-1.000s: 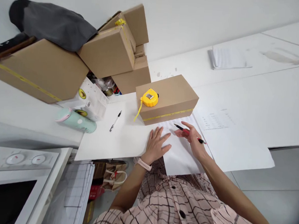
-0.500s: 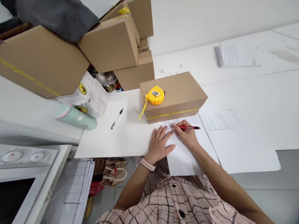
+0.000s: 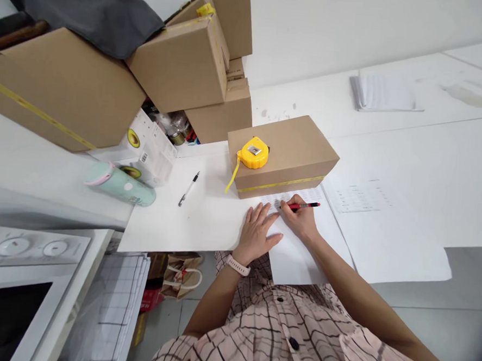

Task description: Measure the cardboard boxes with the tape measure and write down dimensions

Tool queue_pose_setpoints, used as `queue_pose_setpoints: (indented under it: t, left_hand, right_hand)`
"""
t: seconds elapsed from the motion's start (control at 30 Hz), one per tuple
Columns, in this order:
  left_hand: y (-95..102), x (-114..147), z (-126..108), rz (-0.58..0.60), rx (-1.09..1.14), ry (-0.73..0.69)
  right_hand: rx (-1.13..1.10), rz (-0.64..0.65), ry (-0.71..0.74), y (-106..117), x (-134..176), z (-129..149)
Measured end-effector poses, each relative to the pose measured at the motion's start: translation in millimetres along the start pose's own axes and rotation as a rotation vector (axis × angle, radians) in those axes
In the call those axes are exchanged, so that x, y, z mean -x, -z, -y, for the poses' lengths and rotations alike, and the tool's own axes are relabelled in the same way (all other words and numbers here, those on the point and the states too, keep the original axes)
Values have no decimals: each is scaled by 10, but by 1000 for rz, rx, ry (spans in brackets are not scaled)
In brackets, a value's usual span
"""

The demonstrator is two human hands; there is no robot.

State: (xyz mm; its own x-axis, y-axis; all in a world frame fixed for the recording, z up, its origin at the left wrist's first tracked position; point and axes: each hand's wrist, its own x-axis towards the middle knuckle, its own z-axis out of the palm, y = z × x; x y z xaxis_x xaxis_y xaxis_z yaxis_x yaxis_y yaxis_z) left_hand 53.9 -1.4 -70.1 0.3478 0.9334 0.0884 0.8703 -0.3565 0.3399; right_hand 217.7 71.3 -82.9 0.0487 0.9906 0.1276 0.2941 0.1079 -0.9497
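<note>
left hand (image 3: pixel 258 235) at edge of paper (image 3: pixel 291 260), room leftward

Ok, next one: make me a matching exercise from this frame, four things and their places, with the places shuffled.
Things
1. tape measure
2. red pen
3. mint-green bottle
4. pale-barrelled pen

Places
A. beside the avocado-print carton
B. on top of the cardboard box
C. lying between the mint-green bottle and the left hand
D. held in the right hand

Pairs: 1-B, 2-D, 3-A, 4-C
</note>
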Motion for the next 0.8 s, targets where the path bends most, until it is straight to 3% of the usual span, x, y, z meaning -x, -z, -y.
queue_pose_setpoints:
  t: [0.8]
  left_hand:
    - [-4,-5,2,-3,-6,4]
  right_hand:
    - [-4,-24,-15,16,-2,10]
